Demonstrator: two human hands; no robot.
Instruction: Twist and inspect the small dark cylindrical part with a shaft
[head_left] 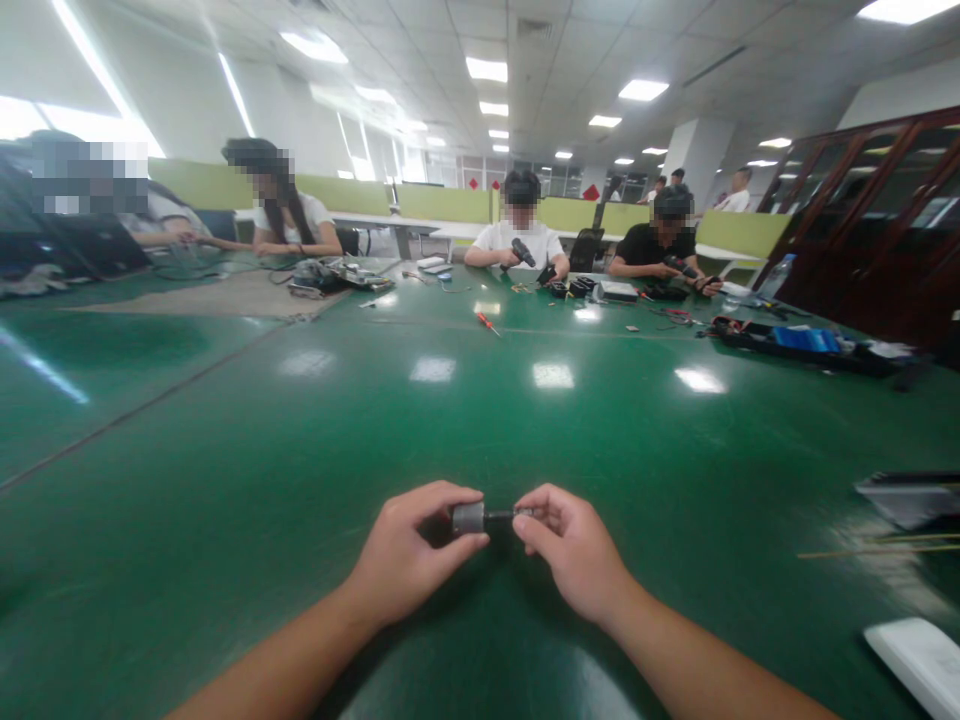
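Low over the near part of the green table, my left hand (401,545) curls its thumb and fingers around a short grey cylinder (469,518). A thin dark shaft (499,517) sticks out of its right side, lying roughly level. At the shaft's far end, my right hand (574,545) pinches the tip between thumb and forefinger, hiding most of it. Cylinder and shaft look like one joined part; its exact kind cannot be made out.
The green table (360,430) spreads widely ahead. A red-handled screwdriver (486,322) lies farther off. Along the right edge are a white object (919,655) and thin yellowish rods (885,548). A black tray (795,342) sits far right. Several people work across the table, two with power drills.
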